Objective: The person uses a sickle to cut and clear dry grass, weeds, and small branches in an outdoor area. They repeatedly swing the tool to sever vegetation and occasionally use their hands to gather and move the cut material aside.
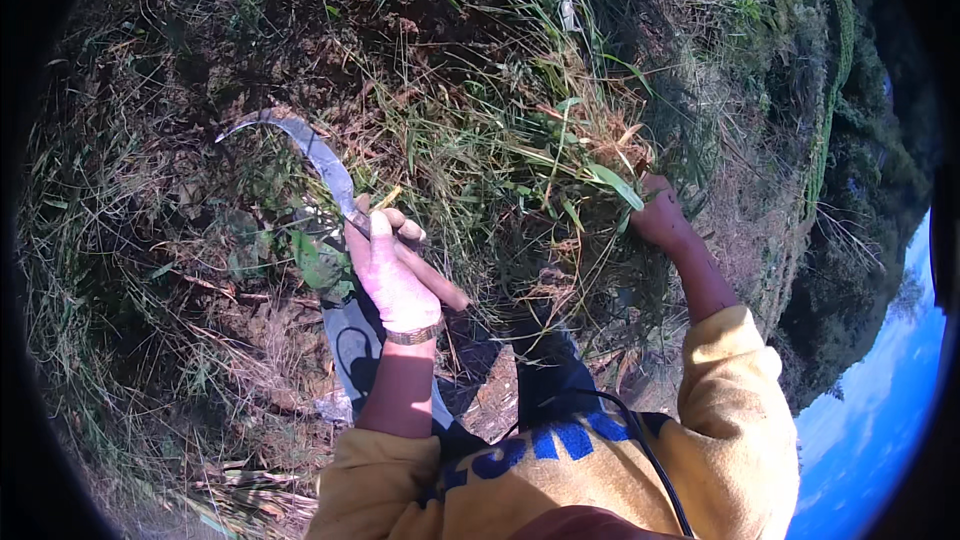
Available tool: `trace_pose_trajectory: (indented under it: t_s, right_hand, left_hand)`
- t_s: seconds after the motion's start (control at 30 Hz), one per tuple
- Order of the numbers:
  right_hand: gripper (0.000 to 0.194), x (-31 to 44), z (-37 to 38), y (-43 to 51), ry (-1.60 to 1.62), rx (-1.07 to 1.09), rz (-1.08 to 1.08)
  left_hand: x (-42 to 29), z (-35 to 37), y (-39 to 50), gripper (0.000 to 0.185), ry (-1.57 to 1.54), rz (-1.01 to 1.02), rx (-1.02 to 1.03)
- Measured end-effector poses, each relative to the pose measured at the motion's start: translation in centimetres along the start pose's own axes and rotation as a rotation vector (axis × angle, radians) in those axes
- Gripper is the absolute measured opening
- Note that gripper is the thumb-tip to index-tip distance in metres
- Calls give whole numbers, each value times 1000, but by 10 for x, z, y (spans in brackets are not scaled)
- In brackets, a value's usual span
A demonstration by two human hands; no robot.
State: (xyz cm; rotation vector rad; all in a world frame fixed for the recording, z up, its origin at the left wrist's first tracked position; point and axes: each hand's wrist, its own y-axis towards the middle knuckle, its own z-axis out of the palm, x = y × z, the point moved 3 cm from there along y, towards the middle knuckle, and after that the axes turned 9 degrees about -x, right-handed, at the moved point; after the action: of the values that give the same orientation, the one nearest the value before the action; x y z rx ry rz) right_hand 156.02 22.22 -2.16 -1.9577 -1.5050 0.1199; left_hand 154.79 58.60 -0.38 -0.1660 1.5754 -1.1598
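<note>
My left hand (394, 270), with a metal-banded watch (414, 334) at the wrist, grips the wooden handle (435, 281) of a sickle. The curved steel blade (322, 154) reaches up and left, its tip lying over the grass at the left. On the right, my right hand (660, 214) is closed around a bunch of cut or pulled grass (600, 139) with green blades and brownish, root-like strands. Its fingers are partly hidden by the stems. Some long stems from the bunch hang down towards my legs.
Grass and weeds (135, 187) cover the ground, with bare soil (289, 345) between them. Broad-leaved weeds (319, 262) stand beside my left hand. My trouser legs (551, 382) are just below, and a black cord (637, 435) crosses my yellow top. Trees (862, 240) rise at the far right.
</note>
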Motion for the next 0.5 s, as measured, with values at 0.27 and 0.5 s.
trace_pose_trajectory:
  t_s: [0.27,0.5]
  right_hand:
    - [24,-59,-202,-143,44,-429,33]
    - [10,-172,-369,-60,-924,-894,-175]
  left_hand:
    - [-5,0,6,30,-175,63,31]
    - [7,-20,9,31,-86,-20,-14]
